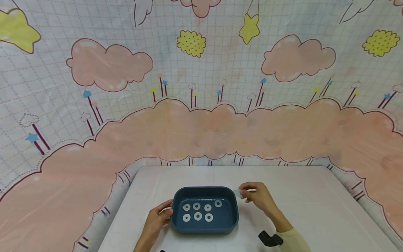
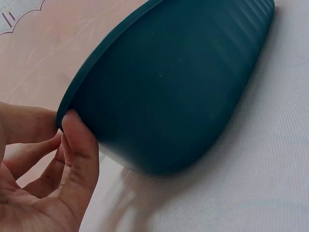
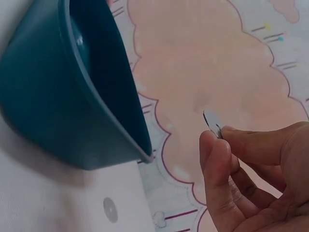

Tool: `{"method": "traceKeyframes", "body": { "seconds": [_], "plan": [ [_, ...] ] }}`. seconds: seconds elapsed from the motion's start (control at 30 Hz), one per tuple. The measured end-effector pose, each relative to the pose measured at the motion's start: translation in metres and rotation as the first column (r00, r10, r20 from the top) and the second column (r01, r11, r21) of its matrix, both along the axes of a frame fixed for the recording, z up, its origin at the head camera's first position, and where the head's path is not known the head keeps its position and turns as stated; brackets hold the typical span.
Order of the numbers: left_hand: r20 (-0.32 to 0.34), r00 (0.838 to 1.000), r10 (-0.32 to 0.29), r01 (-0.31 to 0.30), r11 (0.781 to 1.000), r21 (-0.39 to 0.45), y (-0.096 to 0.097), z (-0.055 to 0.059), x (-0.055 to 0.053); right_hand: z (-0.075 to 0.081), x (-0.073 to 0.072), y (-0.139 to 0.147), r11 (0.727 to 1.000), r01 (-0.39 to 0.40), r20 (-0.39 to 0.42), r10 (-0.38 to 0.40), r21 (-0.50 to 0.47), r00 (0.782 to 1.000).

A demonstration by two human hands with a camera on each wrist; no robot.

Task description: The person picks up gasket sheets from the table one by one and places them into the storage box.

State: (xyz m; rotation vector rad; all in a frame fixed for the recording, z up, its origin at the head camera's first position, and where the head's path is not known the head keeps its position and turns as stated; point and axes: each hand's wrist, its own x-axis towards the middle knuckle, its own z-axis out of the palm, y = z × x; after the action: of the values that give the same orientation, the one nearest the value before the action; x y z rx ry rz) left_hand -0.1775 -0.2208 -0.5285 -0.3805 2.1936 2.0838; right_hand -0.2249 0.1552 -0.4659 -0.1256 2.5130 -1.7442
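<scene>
A dark blue rectangular tub (image 1: 204,229) stands on the white table, with several flat washers (image 1: 197,216) lying in two rows on its floor. At its left end, my left hand (image 1: 156,217) holds the rim, as the left wrist view shows with the thumb (image 2: 79,140) against the outer wall. Just beyond the tub's far right corner, my right hand (image 1: 256,196) pinches a washer (image 3: 212,123) between thumb and fingertips, above the table. Another washer (image 3: 110,210) lies flat on the table beside the tub.
The white table (image 1: 315,199) extends around the tub. Behind it hangs a curtain (image 1: 214,133) printed with clouds and stars. A black band (image 1: 270,238) sits at the right wrist, by a pale yellow sleeve (image 1: 294,241).
</scene>
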Motion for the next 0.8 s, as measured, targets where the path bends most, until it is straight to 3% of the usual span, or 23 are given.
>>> {"method": "traceKeyframes", "body": {
  "seconds": [0.37,0.8],
  "plan": [
    [0.005,1.0,-0.003,0.003,1.0,0.025,-0.001,-0.004,-0.002,0.002,0.005,-0.013,0.988,-0.132,0.006,0.133,-0.077,0.991],
    [0.002,1.0,0.001,-0.001,1.0,0.003,0.0,0.0,-0.003,-0.011,0.006,-0.031,0.983,-0.179,0.043,0.181,-0.048,0.983]
  ]
}}
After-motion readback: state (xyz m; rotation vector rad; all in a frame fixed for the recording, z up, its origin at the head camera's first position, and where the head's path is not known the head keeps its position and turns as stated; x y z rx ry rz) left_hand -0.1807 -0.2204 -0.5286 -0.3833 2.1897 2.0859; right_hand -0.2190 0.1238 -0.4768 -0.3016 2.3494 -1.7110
